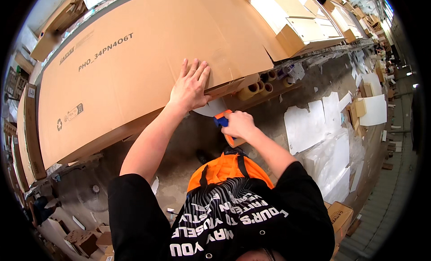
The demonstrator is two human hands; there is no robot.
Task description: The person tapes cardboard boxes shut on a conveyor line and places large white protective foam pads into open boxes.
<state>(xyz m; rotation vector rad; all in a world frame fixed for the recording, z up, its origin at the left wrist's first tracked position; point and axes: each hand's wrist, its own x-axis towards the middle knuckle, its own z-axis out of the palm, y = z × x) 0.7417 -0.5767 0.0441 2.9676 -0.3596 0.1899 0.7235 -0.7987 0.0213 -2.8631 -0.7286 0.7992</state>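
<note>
A large flat brown cardboard box (pixel 134 59) lies on a workbench and fills the upper left of the view. My left hand (pixel 191 85) presses flat, fingers spread, on its top near the right front corner. My right hand (pixel 238 125) grips an orange and blue tape dispenser (pixel 223 121) at the box's front edge, just below that corner. A white roll of tape (pixel 210 108) shows between the hands. The dispenser's lower part is hidden by my fingers.
Several cardboard tubes (pixel 258 88) lie under the bench to the right. White sheets (pixel 314 121) and plastic litter the concrete floor on the right. More brown boxes (pixel 310 32) line the bench farther back. Small cartons (pixel 90 238) sit on the floor at lower left.
</note>
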